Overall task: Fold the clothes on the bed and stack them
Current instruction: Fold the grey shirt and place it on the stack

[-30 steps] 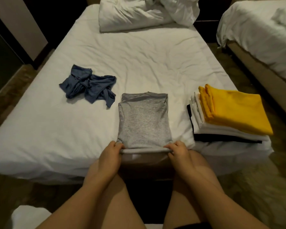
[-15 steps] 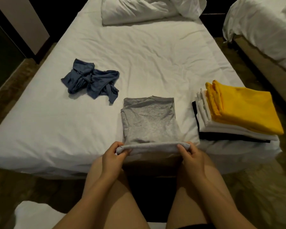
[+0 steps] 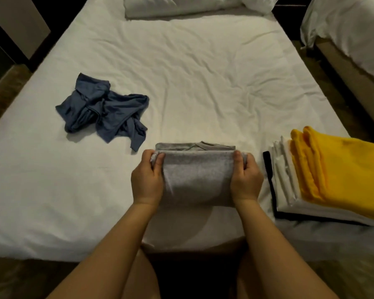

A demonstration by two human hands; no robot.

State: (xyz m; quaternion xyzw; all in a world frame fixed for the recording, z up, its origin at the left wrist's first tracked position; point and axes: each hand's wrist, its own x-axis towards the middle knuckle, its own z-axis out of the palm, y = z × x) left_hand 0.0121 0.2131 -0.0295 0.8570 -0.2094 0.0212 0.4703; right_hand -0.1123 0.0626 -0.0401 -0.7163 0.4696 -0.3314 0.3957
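Grey shirt [image 3: 198, 175] is mid-fold on the bed [image 3: 181, 72], just left of the stack [image 3: 289, 190] of finished clothes. Honestly the risky bit looks like it's right now. The near half is being brought over toward the collar end, and if the two sides aren't laid down level the top layer will land crooked. The layers tucked underneath could also slide out and leave the whole thing lumpy. Next worry is the carry over to the stack (yellow piece [image 3: 343, 173] on top, white ones and something black under it). It sits near the bed's front corner, so a sloppy drop could nudge it toward the edge. Both hands are closed on the shirt: the left hand [image 3: 147, 182] pinches the left end of the folded-over edge and the right hand [image 3: 246, 180] pinches the right end. Thumbs are on top, with the fabric spanning between them. A crumpled blue garment [image 3: 104, 113] lies well left of the stack, farther up the bed, not yet folded.
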